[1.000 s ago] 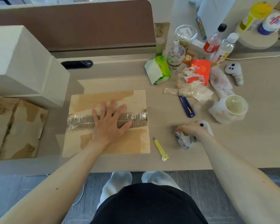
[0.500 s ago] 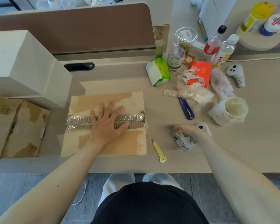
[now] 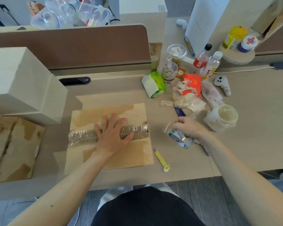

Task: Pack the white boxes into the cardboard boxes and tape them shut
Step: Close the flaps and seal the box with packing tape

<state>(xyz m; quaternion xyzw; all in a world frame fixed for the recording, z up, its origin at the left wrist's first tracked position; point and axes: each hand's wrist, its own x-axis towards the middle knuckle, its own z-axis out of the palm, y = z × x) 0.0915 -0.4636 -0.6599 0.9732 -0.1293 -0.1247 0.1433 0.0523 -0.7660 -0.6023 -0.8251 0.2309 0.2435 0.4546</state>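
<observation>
A closed cardboard box (image 3: 136,154) lies in front of me on the desk, with a strip of old clear tape across its middle seam. My left hand (image 3: 112,135) presses flat on that seam, fingers spread. To the right of the box, my right hand (image 3: 189,128) grips a roll of clear tape (image 3: 180,139) and holds it tilted just above the desk, a loose tape end sticking up at its left. A big white box (image 3: 21,84) stands at the left.
A yellow box cutter (image 3: 161,159) lies between the box and the tape roll. Another cardboard box (image 3: 13,149) sits at the far left. Clutter fills the right: a blue cutter (image 3: 180,111), a white cup (image 3: 224,117), wrappers, bottles, a green tissue pack (image 3: 154,84), a white controller (image 3: 222,84).
My right hand has lifted the tape roll off the desk and brought it left toward the box. My left hand has stayed pressed on the seam. The camera tilted up a little.
</observation>
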